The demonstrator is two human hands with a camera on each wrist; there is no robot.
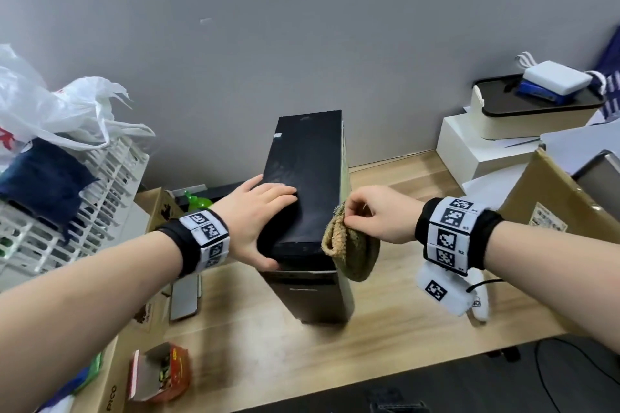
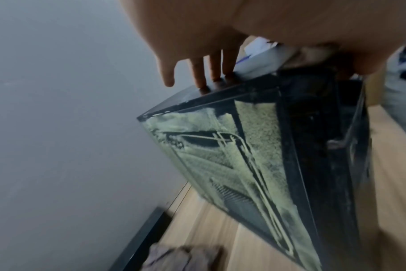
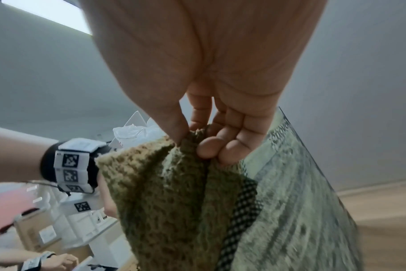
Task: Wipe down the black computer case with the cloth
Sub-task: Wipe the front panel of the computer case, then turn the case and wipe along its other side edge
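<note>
The black computer case (image 1: 303, 178) stands upright on the wooden table (image 1: 402, 329). My left hand (image 1: 265, 208) rests flat on the case's top near its front left corner, fingers (image 2: 214, 73) straight on the top edge and thumb down the front. My right hand (image 1: 372, 211) pinches the top of an olive-green cloth (image 1: 352, 251) between thumb and fingertips. The cloth (image 3: 165, 201) hangs folded against the case's dusty right side (image 3: 301, 192) near the top front corner. The left side panel (image 2: 220, 155) also shows dust streaks.
A white plastic bag (image 1: 50, 104) and a white slatted crate (image 1: 84, 211) stand at the left. A cardboard box (image 1: 553, 198), white boxes (image 1: 469, 151) and a cream container (image 1: 536, 111) crowd the right. A snack box (image 1: 161, 372) lies near the front edge. The grey wall stands close behind.
</note>
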